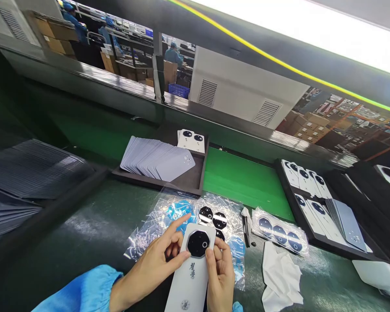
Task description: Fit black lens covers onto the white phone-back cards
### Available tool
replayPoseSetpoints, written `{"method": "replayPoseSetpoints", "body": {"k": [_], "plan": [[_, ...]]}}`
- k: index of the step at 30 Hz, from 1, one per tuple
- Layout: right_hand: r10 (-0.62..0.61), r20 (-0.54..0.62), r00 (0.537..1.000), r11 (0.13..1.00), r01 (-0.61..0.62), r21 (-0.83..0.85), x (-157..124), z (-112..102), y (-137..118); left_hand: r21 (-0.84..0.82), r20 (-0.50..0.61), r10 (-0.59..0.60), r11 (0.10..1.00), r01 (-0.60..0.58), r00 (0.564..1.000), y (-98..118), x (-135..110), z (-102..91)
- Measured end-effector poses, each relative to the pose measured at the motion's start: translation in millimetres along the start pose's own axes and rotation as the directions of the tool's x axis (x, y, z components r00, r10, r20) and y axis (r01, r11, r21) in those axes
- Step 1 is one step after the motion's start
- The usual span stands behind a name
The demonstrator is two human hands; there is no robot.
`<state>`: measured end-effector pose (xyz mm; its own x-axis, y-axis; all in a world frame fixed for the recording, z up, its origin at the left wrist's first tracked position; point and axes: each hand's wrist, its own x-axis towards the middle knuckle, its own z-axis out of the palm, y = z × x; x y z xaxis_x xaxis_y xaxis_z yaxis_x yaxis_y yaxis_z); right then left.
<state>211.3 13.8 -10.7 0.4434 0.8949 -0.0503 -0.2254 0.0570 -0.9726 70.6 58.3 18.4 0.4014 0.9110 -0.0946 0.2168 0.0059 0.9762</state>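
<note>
A white phone back cover (186, 277) with dark lettering and a round emblem stands tilted in front of me. Near its top sits a black octagonal camera lens plate (198, 243). My left hand (156, 260) is at the cover's left edge, thumb on its face below the lens plate, index finger stretched upward, the others curled beside the edge. My right hand (221, 273) grips the right edge, its thumb at the lens plate's lower right. Just beyond lie loose black lens plates (219, 220) on a clear plastic sheet with blue film pieces (178, 210).
A dark tray (195, 184) holds fanned grey panels (157, 158). Right are bagged lens plates (280, 234), tweezers (247, 227), a white cloth (281, 277) and a tray of white covers (312, 216). Stacked panels (35, 169) stand left. Co-workers (173, 54) are beyond the bench.
</note>
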Motion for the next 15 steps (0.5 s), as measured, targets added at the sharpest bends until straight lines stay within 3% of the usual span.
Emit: {"method": "replayPoseSetpoints", "body": {"k": [5,15], "plan": [[0.023,-0.005,1.0,1.0,-0.023,-0.002,-0.9,-0.6,0.6,0.017,-0.043,0.032,0.999,-0.031,0.999,-6.0,0.2,1.9],[0.02,0.061,0.998,0.999,-0.022,0.041,-0.3,2.6,0.3,0.053,-0.007,0.044,0.998,-0.043,0.999,2.0,-1.7,-1.6]]}}
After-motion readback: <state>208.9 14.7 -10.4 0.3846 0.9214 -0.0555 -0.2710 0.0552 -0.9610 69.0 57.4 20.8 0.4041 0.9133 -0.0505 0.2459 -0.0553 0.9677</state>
